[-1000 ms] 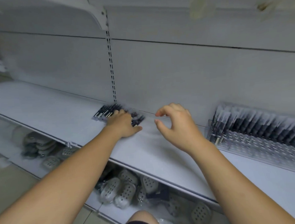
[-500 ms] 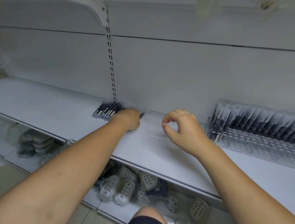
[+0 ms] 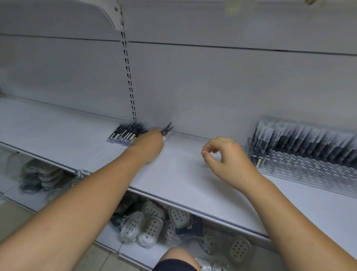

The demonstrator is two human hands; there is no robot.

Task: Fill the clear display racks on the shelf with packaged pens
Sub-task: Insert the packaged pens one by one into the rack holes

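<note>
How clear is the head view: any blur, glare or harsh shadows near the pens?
Head view: soft even light, no glare, faint shadows on the shelf; the packaged pens at the left hand and in the clear rack are smeared; right hand sharper.

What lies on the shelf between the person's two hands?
Only bare white shelf, in the head view, separates the left hand, gripping packaged pens, from the right hand.

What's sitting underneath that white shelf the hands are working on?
Under the white metal shelf lie wrapped pale plastic trays with round holes, heaped on a lower board. The left forearm and a knee hide part of the heap.
</note>
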